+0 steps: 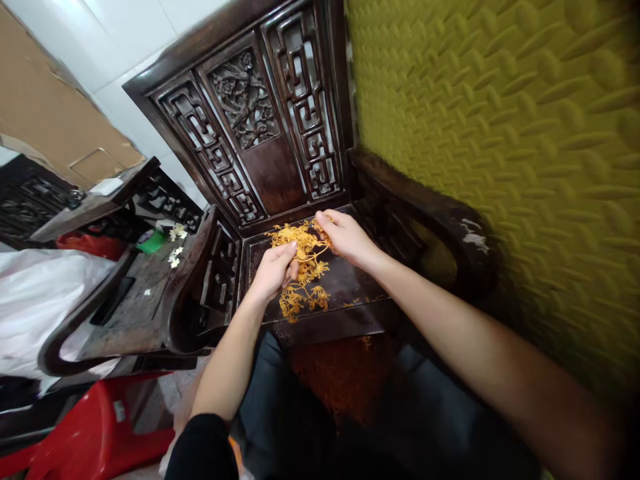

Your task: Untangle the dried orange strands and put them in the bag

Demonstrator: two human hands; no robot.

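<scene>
A tangle of orange-yellow, flower-like pieces on stems lies on the dark wooden seat and hangs a little over its front edge. Over the left side of the tangle, my left hand is closed, thumb against fingers, on some of it. Further back and to the right, my right hand pinches another part, with orange bits showing beside its thumb. Thin stems stretch between the two hands. Small orange scraps lie on the seat's right front.
A carved chair back rises behind the seat. To the right stand a curved armrest and a yellow-green textured surface. At left are another wooden chair with pale flower pieces, a white bag and a red plastic stool.
</scene>
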